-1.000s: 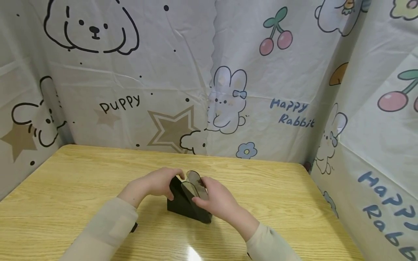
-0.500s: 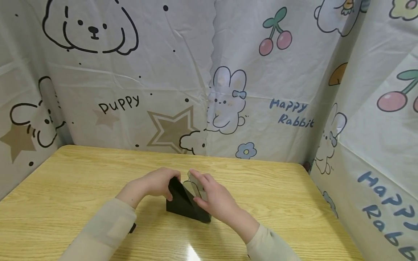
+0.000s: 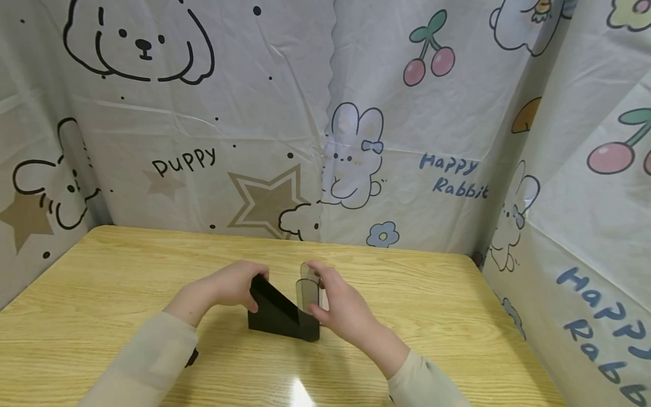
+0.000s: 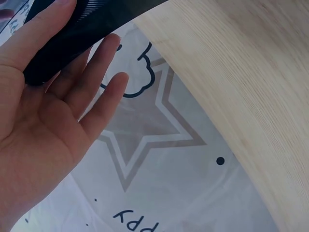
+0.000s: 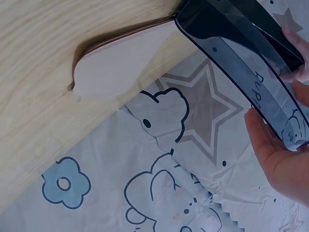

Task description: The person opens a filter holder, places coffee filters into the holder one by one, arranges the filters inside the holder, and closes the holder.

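A black wedge-shaped box point(image 3: 277, 316) stands on the table with its tall end to the left. My left hand point(image 3: 229, 285) grips that tall end between thumb and fingers; the left wrist view shows the black box point(image 4: 67, 48) between thumb and palm, with other fingers extended. At the low right end, a smoky see-through lid point(image 3: 307, 297) stands nearly upright. My right hand point(image 3: 348, 305) pinches the lid by its sides. In the right wrist view, fingers and thumb of the right hand point(image 5: 285, 164) hold the end of the clear lid point(image 5: 236, 67).
The light wooden table point(image 3: 432, 316) is backed by a white printed cloth point(image 3: 244, 113), which also hangs at both sides. In the right wrist view, a pale flat shape point(image 5: 118, 67) with a rounded end and brownish edge lies beside the box's low end.
The clear lid has swung from leaning over the box to nearly upright, with my right hand moving along on it. My left hand and the box have shifted slightly left.
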`<state>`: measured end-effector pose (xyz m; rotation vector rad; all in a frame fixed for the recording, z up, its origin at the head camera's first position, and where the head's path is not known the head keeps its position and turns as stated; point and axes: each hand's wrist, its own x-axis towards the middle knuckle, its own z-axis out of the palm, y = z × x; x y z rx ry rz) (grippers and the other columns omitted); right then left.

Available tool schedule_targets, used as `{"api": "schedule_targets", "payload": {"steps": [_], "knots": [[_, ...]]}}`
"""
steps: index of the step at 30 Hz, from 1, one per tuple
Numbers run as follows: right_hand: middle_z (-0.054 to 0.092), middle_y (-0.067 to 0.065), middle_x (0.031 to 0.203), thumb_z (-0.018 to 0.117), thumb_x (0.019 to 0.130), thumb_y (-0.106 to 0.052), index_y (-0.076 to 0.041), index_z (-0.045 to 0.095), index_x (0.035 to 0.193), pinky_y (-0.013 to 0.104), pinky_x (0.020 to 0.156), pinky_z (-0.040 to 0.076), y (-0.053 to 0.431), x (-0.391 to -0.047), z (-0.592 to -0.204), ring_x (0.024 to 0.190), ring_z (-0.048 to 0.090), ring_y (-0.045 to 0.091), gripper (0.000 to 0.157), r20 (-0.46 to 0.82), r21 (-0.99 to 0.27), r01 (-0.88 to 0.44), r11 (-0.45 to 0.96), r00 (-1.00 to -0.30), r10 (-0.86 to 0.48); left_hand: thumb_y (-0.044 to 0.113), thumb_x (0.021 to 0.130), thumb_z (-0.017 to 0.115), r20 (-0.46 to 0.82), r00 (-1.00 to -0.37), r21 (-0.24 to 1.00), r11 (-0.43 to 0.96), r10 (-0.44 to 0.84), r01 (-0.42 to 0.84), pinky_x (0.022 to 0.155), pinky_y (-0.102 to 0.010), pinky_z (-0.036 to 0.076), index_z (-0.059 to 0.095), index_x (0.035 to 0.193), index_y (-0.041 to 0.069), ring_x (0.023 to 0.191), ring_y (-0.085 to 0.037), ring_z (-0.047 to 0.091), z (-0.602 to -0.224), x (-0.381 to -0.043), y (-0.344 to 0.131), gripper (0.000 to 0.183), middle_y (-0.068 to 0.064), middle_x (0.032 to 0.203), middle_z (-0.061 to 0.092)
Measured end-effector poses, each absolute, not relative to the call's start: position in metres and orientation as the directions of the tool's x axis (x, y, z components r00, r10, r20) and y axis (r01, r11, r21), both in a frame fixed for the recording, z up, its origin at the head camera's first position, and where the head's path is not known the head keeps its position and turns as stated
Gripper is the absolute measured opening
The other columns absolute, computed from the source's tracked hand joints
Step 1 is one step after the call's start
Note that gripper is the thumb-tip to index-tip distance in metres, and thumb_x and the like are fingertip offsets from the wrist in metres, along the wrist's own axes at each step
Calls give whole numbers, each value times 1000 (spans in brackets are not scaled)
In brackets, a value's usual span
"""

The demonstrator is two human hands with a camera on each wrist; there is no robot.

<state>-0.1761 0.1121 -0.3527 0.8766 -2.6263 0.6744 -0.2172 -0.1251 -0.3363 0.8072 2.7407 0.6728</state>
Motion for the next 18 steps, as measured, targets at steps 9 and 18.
{"api": "schedule_targets", "payload": {"steps": [9, 18], "knots": [[49, 12, 124, 77, 76, -10, -7, 33, 133, 33, 77, 53, 118, -180, -358, 97, 60, 23, 72, 504, -287, -634, 718, -737, -450, 4, 65, 82, -86, -851, 502, 760, 518, 412, 72, -34, 48, 56, 95, 7, 79, -15, 54, -339, -218, -133, 40, -5, 95, 61], [50, 15, 129, 80, 71, -12, -3, 39, 129, 35, 78, 53, 122, -181, -359, 102, 61, 27, 71, 565, -227, -655, 721, -691, -450, 4, 65, 82, -95, -848, 515, 755, 521, 406, 68, -32, 46, 54, 93, 7, 76, -16, 50, -336, -214, -132, 40, -4, 90, 59]]}}
